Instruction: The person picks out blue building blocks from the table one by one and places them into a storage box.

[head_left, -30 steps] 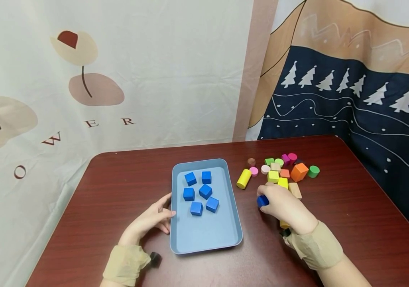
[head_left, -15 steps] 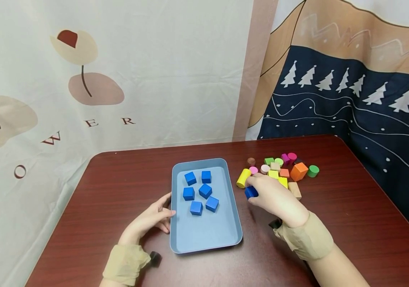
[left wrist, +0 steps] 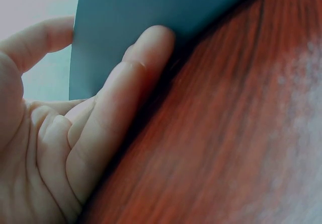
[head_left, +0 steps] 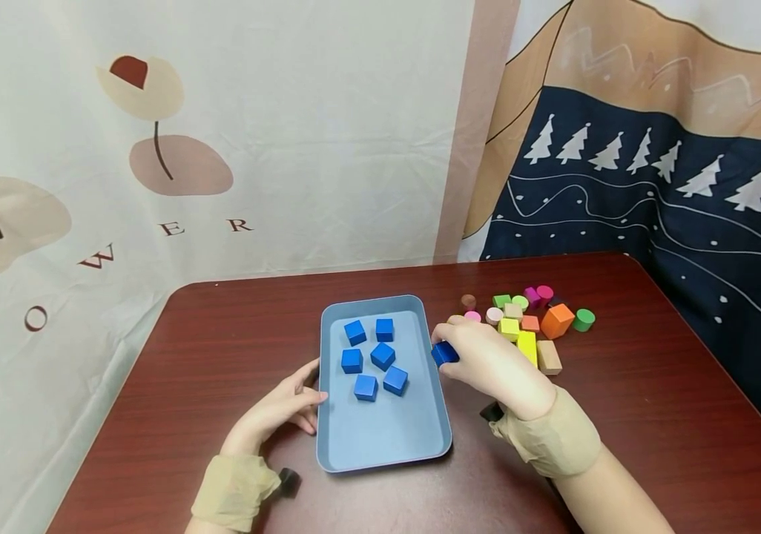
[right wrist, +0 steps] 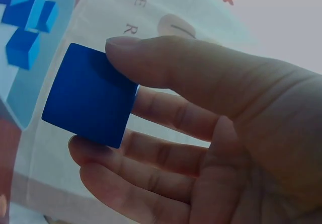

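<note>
My right hand point(head_left: 497, 363) pinches a blue cube point(head_left: 445, 354) between thumb and fingers, just off the tray's right rim. In the right wrist view the blue cube point(right wrist: 90, 95) is held clear of the table. On the table stands a shallow blue-grey tray point(head_left: 387, 441), with several blue cubes point(head_left: 383, 356) lying apart in its upper part. My left hand point(head_left: 287, 404) grips the tray's left rim. The left wrist view has its thumb over the rim and the other fingers point(left wrist: 118, 100) against the outer wall of the tray point(left wrist: 126, 12).
Right of the tray lies a cluster of mixed blocks, among them an orange block point(head_left: 557, 321), a green cylinder point(head_left: 584, 320), a yellow block point(head_left: 526, 348) and a tan block point(head_left: 549, 357). A yellow cylinder is mostly hidden behind my right hand. Curtains hang behind the table point(head_left: 234, 326).
My right hand has carried the blue cube leftward from beside the block cluster to the tray's right rim. The left hand and the tray have stayed in place.
</note>
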Demonstrator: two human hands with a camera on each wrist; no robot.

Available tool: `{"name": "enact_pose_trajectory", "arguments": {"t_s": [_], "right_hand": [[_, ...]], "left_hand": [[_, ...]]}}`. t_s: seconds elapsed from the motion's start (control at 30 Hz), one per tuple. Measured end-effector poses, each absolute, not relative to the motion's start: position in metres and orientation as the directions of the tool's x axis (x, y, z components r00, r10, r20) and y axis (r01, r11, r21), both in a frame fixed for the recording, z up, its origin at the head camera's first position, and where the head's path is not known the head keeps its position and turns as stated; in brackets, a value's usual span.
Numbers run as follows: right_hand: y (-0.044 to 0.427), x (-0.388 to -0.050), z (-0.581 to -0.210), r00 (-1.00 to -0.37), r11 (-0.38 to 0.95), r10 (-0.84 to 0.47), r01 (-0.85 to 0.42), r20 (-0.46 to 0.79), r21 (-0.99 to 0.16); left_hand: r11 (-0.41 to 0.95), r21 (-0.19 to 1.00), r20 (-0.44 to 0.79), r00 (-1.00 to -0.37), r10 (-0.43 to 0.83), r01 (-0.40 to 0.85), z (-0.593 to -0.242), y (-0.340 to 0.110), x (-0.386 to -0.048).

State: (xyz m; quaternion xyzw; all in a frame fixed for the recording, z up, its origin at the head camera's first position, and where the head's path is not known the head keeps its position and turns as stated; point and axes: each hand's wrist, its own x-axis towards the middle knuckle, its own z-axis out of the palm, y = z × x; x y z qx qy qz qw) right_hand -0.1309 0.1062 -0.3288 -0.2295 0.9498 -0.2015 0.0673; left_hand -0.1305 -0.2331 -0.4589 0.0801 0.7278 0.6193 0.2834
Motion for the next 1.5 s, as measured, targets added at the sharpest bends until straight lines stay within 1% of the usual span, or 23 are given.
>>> {"name": "enact_pose_trajectory", "arguments": {"t_s": [0.33, 0.6, 0.8, 1.1, 1.5], "right_hand": [[0.078, -0.129, -0.321, -0.851, 0.798, -0.520, -0.452, -0.075, -0.400], [0.055, -0.127, -0.321, -0.763, 0.713, -0.646, -0.591, -0.024, -0.377], [0.042, -0.126, -0.324, -0.721, 0.684, -0.692, -0.643, -0.028, -0.346], [0.026, -0.123, -0.335, -0.662, 0.648, -0.746, -0.697, -0.070, -0.307], [0.009, -0.125, -0.360, -0.606, 0.617, -0.786, -0.753, -0.126, -0.229]], "left_hand": [[0.210, 0.952, -0.298, -0.822, 0.485, -0.221, -0.458, -0.233, -0.131], [0.228, 0.947, -0.310, -0.828, 0.468, -0.225, -0.459, -0.234, -0.130], [0.225, 0.947, -0.312, -0.827, 0.467, -0.230, -0.459, -0.234, -0.130], [0.230, 0.942, -0.326, -0.825, 0.462, -0.243, -0.459, -0.234, -0.130], [0.221, 0.945, -0.319, -0.824, 0.468, -0.240, -0.457, -0.234, -0.130]]}}
